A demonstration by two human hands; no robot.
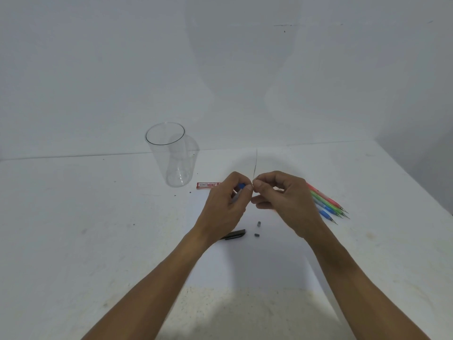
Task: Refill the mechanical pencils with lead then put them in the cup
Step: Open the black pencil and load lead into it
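Clear cup (171, 165) upright on table, left. Red lead case (207, 185) flat, near cup's base. Left hand (226, 204) grips blue-topped pencil (241, 186) with top end up. Right hand (282, 200) pinches thin lead (255, 165) at pencil top. Coloured pencils (327, 204) lie in row, far right.
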